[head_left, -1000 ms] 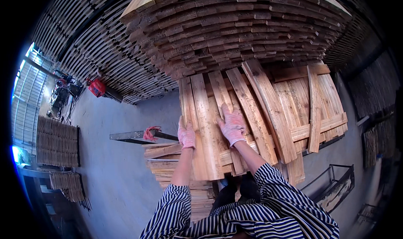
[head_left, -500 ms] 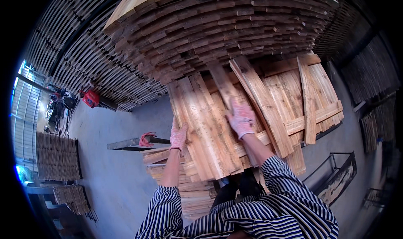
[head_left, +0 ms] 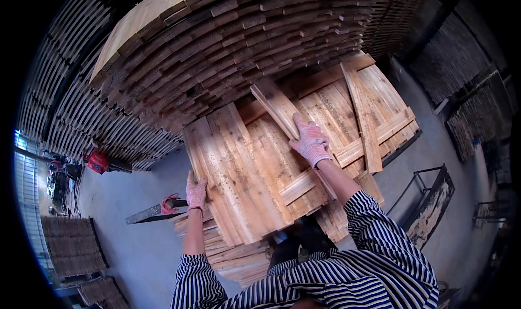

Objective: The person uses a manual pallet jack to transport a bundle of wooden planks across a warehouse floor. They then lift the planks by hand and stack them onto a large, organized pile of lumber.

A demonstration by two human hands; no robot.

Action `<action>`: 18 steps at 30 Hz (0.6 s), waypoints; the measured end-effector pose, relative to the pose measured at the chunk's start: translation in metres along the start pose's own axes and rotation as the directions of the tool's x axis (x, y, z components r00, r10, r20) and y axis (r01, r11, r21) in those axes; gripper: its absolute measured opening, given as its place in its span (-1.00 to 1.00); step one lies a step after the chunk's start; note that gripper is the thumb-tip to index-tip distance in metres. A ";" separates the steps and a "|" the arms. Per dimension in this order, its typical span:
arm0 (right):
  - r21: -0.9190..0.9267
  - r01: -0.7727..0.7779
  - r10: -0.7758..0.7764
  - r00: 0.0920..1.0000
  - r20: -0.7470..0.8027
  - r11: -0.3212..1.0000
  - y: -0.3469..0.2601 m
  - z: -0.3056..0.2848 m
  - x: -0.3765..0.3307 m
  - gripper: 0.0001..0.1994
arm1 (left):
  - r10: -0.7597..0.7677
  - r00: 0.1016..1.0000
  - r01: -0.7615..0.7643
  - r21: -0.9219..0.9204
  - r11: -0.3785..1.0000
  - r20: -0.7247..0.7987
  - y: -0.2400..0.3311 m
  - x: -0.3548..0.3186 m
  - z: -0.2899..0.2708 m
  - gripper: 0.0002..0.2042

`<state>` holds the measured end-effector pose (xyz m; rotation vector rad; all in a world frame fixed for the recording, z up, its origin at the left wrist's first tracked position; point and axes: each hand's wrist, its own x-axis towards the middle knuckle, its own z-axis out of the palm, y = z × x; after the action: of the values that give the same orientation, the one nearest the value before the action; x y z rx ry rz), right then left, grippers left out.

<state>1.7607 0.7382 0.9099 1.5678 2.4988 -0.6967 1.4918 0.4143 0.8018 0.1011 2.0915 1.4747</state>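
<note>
Both my hands wear pinkish knit gloves. My right hand [head_left: 312, 143] is closed around a narrow wooden board [head_left: 278, 107], which slants over the other planks with its far end near the tall stack. Flat planks [head_left: 233, 184] lie side by side on the left, several of them edge to edge. Against their left edge rests my left hand [head_left: 196, 193], its fingers extended and its thumb apart. To the right, a loose thin slat [head_left: 362, 116] lies across more planks and a crosswise batten [head_left: 351, 152].
A tall stack of boards [head_left: 233, 43] rises just beyond the planks. Below are more loose boards [head_left: 239, 261]. A dark metal bar [head_left: 149, 214] with pink cord juts out at left; a metal frame [head_left: 431, 211] stands on the floor at right. A red machine [head_left: 96, 161] is farther left.
The narrow board in my right hand has swung out of its place across the planks and my hand has closed on it. The view has shifted, so the planks appear farther left.
</note>
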 end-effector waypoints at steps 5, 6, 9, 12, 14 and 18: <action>0.070 0.040 -0.039 0.999 -0.021 0.997 0.028 -0.009 0.013 -0.11 | -0.077 0.997 0.075 -0.050 0.996 -0.031 0.007 -0.004 -0.001 -0.23; 0.083 0.044 -0.043 0.999 -0.021 0.996 0.045 -0.014 0.014 -0.11 | -0.105 0.994 0.104 -0.059 0.993 -0.023 0.008 -0.008 0.006 -0.24; -0.039 0.117 -0.121 0.986 -0.115 0.992 0.078 -0.008 0.027 -0.15 | -0.011 0.999 0.009 -0.090 0.996 -0.031 -0.014 0.003 -0.012 -0.29; 0.004 0.101 -0.100 0.994 -0.030 0.995 0.070 0.002 0.027 -0.17 | -0.026 0.999 0.029 -0.157 0.987 0.021 -0.016 0.003 -0.010 -0.34; 0.028 0.151 -0.147 0.983 -0.106 0.988 0.051 0.021 0.015 -0.28 | -0.057 0.998 0.056 -0.135 0.989 -0.004 -0.012 0.002 0.004 -0.35; 0.112 0.191 -0.192 0.981 -0.003 0.975 -0.009 0.039 -0.023 -0.21 | -0.039 0.997 0.033 -0.104 0.994 -0.061 -0.010 -0.003 0.005 -0.36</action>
<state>1.7580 0.6989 0.8853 1.3645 2.6728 -0.8799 1.4994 0.4129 0.7931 -0.0224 2.0509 1.5796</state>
